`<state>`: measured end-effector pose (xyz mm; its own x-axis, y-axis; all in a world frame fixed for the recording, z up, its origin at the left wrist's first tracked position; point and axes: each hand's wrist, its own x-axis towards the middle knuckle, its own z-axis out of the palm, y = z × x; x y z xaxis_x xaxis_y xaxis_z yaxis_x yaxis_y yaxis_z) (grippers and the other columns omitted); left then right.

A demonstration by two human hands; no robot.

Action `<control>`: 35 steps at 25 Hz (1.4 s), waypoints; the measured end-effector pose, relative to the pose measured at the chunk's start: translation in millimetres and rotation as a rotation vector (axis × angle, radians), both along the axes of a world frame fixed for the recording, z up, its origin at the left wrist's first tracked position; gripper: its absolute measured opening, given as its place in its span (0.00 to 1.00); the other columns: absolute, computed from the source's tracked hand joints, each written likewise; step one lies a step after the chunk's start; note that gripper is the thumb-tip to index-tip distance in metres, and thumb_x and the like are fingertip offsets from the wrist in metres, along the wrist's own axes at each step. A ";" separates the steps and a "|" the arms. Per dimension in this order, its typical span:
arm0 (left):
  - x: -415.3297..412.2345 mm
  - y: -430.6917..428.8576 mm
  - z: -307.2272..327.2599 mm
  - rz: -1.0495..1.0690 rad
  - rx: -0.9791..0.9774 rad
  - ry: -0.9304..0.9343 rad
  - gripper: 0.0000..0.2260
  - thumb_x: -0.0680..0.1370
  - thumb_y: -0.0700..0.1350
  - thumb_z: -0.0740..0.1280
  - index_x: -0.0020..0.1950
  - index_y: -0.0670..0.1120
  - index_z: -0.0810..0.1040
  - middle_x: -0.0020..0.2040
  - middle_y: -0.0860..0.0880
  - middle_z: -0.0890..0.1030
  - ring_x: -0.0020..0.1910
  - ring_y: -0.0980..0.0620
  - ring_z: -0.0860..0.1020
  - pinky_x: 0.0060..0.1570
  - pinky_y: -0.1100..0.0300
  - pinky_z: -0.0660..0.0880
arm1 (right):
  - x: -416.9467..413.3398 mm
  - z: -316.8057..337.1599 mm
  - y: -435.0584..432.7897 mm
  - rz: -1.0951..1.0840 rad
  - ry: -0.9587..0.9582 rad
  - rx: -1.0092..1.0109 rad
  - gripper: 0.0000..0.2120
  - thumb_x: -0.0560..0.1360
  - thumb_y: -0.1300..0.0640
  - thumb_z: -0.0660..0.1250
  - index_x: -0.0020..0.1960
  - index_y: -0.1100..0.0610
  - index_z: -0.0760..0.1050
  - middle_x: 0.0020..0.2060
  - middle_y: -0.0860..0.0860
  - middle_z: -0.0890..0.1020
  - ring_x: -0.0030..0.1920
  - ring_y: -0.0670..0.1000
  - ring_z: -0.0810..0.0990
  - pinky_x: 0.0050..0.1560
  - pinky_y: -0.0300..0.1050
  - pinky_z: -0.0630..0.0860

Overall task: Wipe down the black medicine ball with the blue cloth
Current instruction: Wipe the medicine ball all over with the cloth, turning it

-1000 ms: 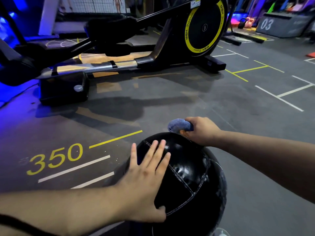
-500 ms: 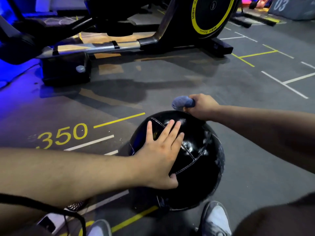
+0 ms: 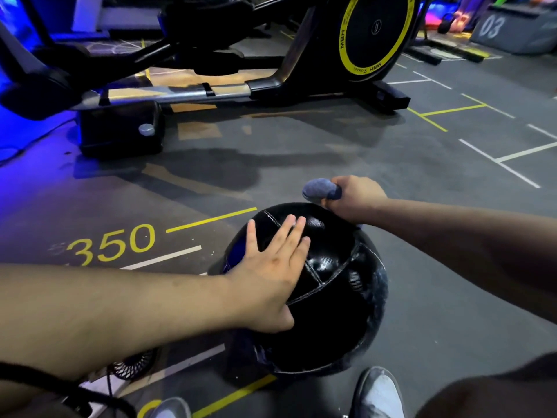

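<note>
Medicine ball (image 3: 325, 300), black, resting on gym floor (image 3: 301, 176) near elliptical trainer (image 3: 301, 55). Left hand (image 3: 271, 267) flat on top, fingers straight; right hand (image 3: 357, 197) clenched round bunched blue cloth (image 3: 318, 188) at far edge.

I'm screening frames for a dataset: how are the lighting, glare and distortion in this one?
Head view: blue light at the picture's left edge; glossy highlights on the black medicine ball beside the left hand; the elliptical machine throws a soft shadow across the floor; wide-angle bending at edges; blue cloth in the right hand slightly soft.
</note>
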<state>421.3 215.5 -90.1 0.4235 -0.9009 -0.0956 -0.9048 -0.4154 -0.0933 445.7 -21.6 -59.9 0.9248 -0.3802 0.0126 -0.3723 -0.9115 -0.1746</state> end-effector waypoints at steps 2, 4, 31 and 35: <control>21.0 9.7 2.4 -0.019 0.038 -0.015 0.49 0.66 0.52 0.64 0.79 0.43 0.40 0.77 0.41 0.31 0.75 0.44 0.29 0.66 0.24 0.44 | -5.3 0.1 -1.7 -0.036 0.011 -0.019 0.10 0.72 0.47 0.64 0.47 0.53 0.75 0.43 0.53 0.81 0.51 0.60 0.81 0.41 0.44 0.68; 52.6 23.1 4.1 -0.055 0.082 -0.018 0.48 0.67 0.53 0.63 0.78 0.51 0.36 0.78 0.43 0.33 0.77 0.47 0.32 0.67 0.25 0.46 | -14.4 1.1 -1.6 -0.071 0.025 -0.029 0.09 0.72 0.48 0.63 0.43 0.53 0.74 0.38 0.52 0.77 0.49 0.60 0.81 0.40 0.44 0.68; 99.6 6.1 -5.6 0.146 0.106 0.439 0.31 0.73 0.60 0.40 0.68 0.58 0.22 0.74 0.56 0.24 0.74 0.55 0.27 0.74 0.40 0.35 | -68.1 -18.0 53.0 0.615 -0.358 -0.165 0.22 0.71 0.51 0.60 0.64 0.49 0.77 0.55 0.51 0.83 0.50 0.55 0.84 0.35 0.47 0.82; 85.5 2.0 -7.6 0.053 0.047 0.521 0.45 0.65 0.79 0.35 0.73 0.55 0.25 0.73 0.60 0.25 0.72 0.62 0.26 0.75 0.43 0.36 | -41.5 -15.7 -1.0 0.199 -0.246 0.068 0.12 0.74 0.48 0.65 0.56 0.49 0.77 0.53 0.52 0.84 0.54 0.58 0.82 0.49 0.49 0.78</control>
<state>506.9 217.5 -97.7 0.3542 -0.8691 -0.3452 -0.8139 -0.4683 0.3438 404.3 -22.6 -75.7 0.9534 -0.2001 0.2259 -0.1272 -0.9452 -0.3007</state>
